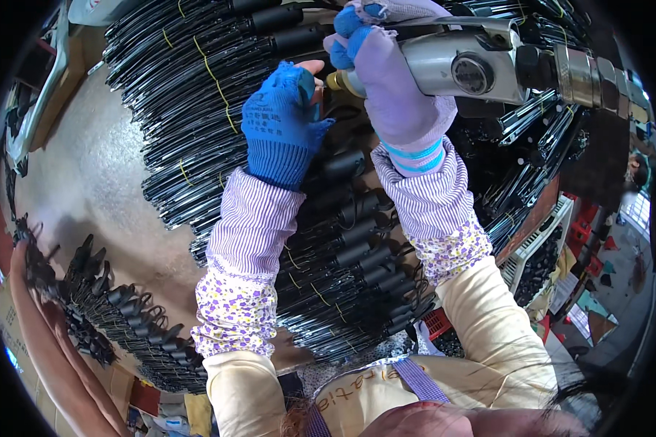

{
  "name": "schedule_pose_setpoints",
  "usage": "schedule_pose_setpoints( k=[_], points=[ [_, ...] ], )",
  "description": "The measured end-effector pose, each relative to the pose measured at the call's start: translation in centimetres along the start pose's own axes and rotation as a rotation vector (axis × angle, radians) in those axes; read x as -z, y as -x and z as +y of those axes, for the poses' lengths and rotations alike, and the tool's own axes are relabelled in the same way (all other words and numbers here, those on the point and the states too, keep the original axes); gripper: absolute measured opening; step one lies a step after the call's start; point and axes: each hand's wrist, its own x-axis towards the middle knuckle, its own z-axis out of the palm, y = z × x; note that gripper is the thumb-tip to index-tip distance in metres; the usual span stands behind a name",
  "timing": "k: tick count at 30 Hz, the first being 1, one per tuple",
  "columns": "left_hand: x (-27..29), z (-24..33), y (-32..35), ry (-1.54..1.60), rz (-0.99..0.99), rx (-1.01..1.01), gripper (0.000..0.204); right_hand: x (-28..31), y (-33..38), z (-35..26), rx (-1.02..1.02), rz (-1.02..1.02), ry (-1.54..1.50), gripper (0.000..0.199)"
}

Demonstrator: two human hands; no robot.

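My right hand (401, 91), in a lilac glove with blue fingertips, is wrapped round a silver power tool (444, 62) that looks air-driven. A round dark cap sits on the tool's side, and metal fittings run off to its right. Its brass-coloured tip (336, 81) points left at my left hand (278, 120). That hand wears a blue knitted glove with bare fingertips showing, and its fingers are curled in close beside the tip. Whatever they pinch is hidden. Beneath both hands lie black rods with dark handles, apparently umbrella frames (197, 95).
Yellow ties cross the frames. More frames (131, 320) with looped straps lie at lower left, beside another person's bare arm (47, 349). A pale crate (539, 237) of black parts and red baskets (579, 233) stand at right. A wooden-edged board (62, 84) is at upper left.
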Motion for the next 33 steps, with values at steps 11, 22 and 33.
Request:
schedule_pose_setpoints(
  k=[11,22,33],
  points=[
    [0.3,0.5,-0.2,-0.045,-0.107,0.112,0.031,0.5,-0.7,0.6,-0.078,-0.121,0.057,0.014],
    [1.9,-1.7,0.3,0.235,0.021,0.220,0.020,0.4,0.5,1.8,0.026,-0.107,0.175,0.014],
    [2.8,-2.8,0.8,0.457,-0.018,0.309,0.013,0.3,1.7,1.5,-0.345,-0.170,0.238,0.019]
  ],
)
